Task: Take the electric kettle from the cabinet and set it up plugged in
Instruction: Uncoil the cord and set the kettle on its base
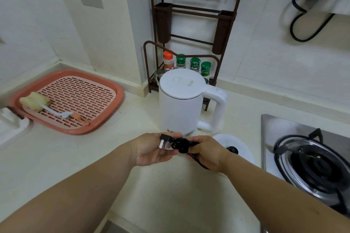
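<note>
Kettle (180, 104) first: we see one white electric kettle, lid on, standing upright on the tabletop (132, 166) toward its back edge, just in front of the brown rack (195, 24). Its round white base (240, 147) lies apart from it, just to its right and nearer us, beside the left edge of the stove (310, 161).

We hold the cord's bundled black coil (181, 144) between both hands, just in front of the kettle. Our left hand (153, 149) cradles the plug (165, 141) on curled fingers, prongs toward us; our right hand (206, 154) pinches the coil, with a loose run of cord trailing under the wrist.

To do this step well, we judge that we should keep the plug steady in the left hand and unwind the coil turn by turn with the right, not tugging, so the base is not dragged toward the burner. No socket shows, so we cannot tell where the plug will go.

Counting: one kettle, one base, one plug, two hands. On the rack's lower shelf we count one orange-capped bottle (168, 61) and three green-capped jars (195, 63). One pink drain tray (75, 126) sits near the tabletop's left edge, carrying one sponge brush (36, 101).
</note>
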The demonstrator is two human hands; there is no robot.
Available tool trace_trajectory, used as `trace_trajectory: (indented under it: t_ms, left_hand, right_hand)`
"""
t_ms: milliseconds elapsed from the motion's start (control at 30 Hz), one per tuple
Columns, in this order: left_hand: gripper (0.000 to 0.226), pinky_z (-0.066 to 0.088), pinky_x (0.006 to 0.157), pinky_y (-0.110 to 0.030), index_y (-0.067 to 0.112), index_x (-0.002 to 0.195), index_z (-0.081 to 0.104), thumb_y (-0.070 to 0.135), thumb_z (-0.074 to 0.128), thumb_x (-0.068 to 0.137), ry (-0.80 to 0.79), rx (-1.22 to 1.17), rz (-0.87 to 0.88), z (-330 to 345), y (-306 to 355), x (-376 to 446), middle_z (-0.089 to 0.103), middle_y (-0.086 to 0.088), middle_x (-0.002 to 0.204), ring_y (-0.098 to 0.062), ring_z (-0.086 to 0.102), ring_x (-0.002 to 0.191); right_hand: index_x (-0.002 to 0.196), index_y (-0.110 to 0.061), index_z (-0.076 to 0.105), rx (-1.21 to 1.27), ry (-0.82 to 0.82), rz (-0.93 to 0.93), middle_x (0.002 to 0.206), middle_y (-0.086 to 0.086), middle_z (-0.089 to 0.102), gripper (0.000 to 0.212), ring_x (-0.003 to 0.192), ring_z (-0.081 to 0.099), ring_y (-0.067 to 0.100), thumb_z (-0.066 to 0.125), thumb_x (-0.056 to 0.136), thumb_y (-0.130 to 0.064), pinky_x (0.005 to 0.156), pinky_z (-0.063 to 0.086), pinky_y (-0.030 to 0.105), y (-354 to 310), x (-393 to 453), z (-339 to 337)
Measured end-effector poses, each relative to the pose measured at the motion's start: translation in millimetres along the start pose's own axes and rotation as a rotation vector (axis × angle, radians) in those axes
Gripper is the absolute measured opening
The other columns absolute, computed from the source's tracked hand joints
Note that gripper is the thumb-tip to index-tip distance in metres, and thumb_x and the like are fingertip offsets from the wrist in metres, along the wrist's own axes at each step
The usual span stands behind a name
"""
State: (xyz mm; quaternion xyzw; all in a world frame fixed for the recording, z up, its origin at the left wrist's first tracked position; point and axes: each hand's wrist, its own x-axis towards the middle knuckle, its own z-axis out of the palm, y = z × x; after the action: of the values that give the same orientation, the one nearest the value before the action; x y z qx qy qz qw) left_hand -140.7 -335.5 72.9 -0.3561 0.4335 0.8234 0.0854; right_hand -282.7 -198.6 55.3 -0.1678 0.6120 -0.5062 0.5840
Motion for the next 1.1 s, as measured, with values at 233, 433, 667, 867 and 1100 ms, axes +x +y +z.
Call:
trace_trajectory:
  t_ms: [233,433,667,867,1100]
  left_hand:
    - [0.024,0.059,0.065,-0.02,0.003,0.097,0.069,-0.011,0.053,0.087,0.038,0.178,-0.028,-12.6,-0.9,3.3,0.074,-0.011,0.09,-0.016,0.074,0.077]
    - [0.007,0.05,0.054,-0.019,0.012,0.074,0.069,0.011,0.074,0.078,0.092,0.424,-0.055,-18.3,-6.4,-1.7,0.065,0.0,0.063,-0.01,0.06,0.055]
    - [0.031,0.033,0.051,-0.023,0.017,0.054,0.047,0.009,0.054,0.083,0.412,0.005,0.283,-36.1,15.1,-14.5,0.04,0.002,0.048,-0.011,0.031,0.045]
    - [0.015,0.041,0.057,-0.026,0.01,0.071,0.053,0.011,0.053,0.086,0.775,0.221,0.212,-51.9,12.8,-16.3,0.047,-0.005,0.064,-0.018,0.042,0.054]
    - [0.062,0.052,0.093,-0.042,0.018,0.143,0.027,0.008,0.049,0.086,0.87,0.53,0.203,-48.1,-10.2,-3.9,0.059,-0.015,0.12,-0.036,0.061,0.107]
  right_hand:
    - [0.098,-0.004,0.067,0.005,0.081,-0.061,0.103,0.016,0.063,0.029,0.088,0.057,0.021,0.048,0.086,0.014,0.066,0.05,0.02,0.4,3.7,4.8]
    - [0.09,-0.012,0.067,-0.171,0.2,-0.12,0.087,0.007,0.061,0.03,0.075,0.055,0.015,0.047,0.088,0.011,0.065,0.053,0.018,4.5,6.3,7.4]
    - [0.078,-0.021,0.063,-0.46,0.298,-0.067,0.073,-0.001,0.055,0.034,0.067,0.047,0.014,0.046,0.08,0.009,0.067,0.041,0.025,13.1,11.6,16.7]
    - [0.093,-0.014,0.066,-0.5,0.324,-0.029,0.082,0.002,0.057,0.032,0.078,0.049,0.018,0.047,0.079,0.009,0.073,0.042,0.027,11.4,12.2,23.7]
    - [0.101,-0.012,0.063,-0.428,0.307,-0.145,0.092,-0.001,0.059,0.019,0.083,0.055,0.015,0.066,0.083,-0.016,0.08,0.047,0.025,11.0,18.3,36.8]
